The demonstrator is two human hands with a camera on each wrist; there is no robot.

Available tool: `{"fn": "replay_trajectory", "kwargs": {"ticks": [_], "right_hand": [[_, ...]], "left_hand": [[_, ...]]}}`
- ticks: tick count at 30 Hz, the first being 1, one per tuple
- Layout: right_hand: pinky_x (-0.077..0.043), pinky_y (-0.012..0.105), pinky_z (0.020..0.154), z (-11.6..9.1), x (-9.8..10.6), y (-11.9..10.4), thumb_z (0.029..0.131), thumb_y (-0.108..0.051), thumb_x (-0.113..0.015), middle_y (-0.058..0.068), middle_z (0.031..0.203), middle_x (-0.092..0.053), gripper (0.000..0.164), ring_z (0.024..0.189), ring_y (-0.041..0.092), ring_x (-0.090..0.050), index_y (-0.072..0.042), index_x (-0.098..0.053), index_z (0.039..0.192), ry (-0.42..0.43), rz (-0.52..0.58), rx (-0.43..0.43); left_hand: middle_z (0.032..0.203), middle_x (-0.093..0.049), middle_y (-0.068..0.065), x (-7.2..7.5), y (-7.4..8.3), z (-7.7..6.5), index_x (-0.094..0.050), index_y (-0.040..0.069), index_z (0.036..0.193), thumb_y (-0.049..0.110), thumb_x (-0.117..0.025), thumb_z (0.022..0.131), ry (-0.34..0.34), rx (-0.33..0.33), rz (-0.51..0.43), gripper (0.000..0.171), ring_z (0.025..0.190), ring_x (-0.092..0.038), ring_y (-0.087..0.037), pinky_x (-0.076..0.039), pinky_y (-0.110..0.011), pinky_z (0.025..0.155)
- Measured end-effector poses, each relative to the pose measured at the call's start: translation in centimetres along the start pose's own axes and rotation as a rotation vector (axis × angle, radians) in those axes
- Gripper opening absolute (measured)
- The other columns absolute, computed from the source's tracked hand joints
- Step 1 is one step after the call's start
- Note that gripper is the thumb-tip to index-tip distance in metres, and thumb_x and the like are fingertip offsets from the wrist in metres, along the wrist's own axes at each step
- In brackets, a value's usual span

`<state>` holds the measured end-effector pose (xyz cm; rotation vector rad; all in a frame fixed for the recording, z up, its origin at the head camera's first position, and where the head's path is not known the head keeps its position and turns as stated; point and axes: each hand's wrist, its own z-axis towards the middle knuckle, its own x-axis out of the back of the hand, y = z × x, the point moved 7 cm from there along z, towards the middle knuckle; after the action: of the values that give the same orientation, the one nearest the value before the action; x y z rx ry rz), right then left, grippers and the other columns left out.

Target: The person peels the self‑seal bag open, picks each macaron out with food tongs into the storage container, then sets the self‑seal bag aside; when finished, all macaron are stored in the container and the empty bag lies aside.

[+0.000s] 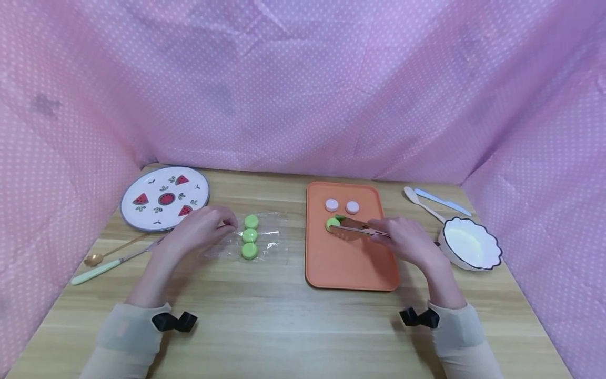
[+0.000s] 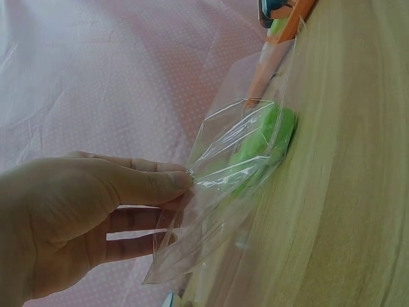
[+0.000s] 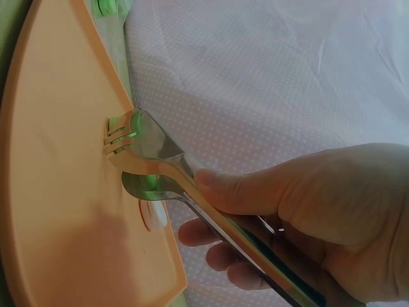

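Observation:
My left hand (image 1: 201, 229) pinches the edge of a clear plastic bag (image 2: 217, 166) between thumb and fingers. Several green macarons (image 1: 249, 236) lie in a row inside the bag on the table. In my right hand (image 1: 411, 239) are metal serving tongs (image 3: 211, 214), one end forked, the other broad and rounded. The tongs' ends are around a green macaron (image 1: 333, 225) close over the orange tray (image 1: 345, 268). Two pale pink macarons (image 1: 352, 207) sit on the tray, just behind the green one.
At the back left stands a watermelon-patterned plate (image 1: 142, 181); a gold spoon (image 1: 93, 259) and a green-handled utensil (image 1: 97, 272) lie before it. To the right are a scalloped white bowl (image 1: 471, 245), a wooden spoon (image 1: 423, 204) and a blue knife (image 1: 442, 201). Pink dotted cloth (image 1: 293, 105) surrounds the table.

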<state>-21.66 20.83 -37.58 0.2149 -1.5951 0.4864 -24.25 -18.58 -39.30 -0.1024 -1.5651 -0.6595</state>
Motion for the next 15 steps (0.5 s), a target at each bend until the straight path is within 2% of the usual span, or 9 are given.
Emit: {"fn": "replay_trajectory", "kwargs": {"ticks": [6,15], "right_hand": [[-0.040,0.027,0.056,-0.07,0.10,-0.14,0.086,-0.027,-0.068,-0.010,0.077,-0.064,0.026,0.062,0.008,-0.050,-0.022,-0.066,0.112,0.014,0.003,0.006],[-0.038,0.026,0.052,-0.20,0.75,-0.55,0.088,-0.032,-0.065,-0.009,0.077,-0.063,0.022,0.061,0.006,-0.050,-0.025,-0.063,0.108,0.049,0.036,0.016]], "left_hand": [[0.093,-0.070,0.008,-0.08,0.02,0.02,-0.072,0.024,0.089,0.019,-0.069,0.085,0.009,-0.011,0.000,0.007,0.092,-0.064,-0.011,-0.052,-0.037,0.083],[0.091,-0.069,0.009,-0.02,0.00,0.01,-0.072,0.024,0.089,0.018,-0.068,0.085,0.000,-0.003,-0.008,0.008,0.090,-0.063,-0.010,-0.052,-0.037,0.082]]}}
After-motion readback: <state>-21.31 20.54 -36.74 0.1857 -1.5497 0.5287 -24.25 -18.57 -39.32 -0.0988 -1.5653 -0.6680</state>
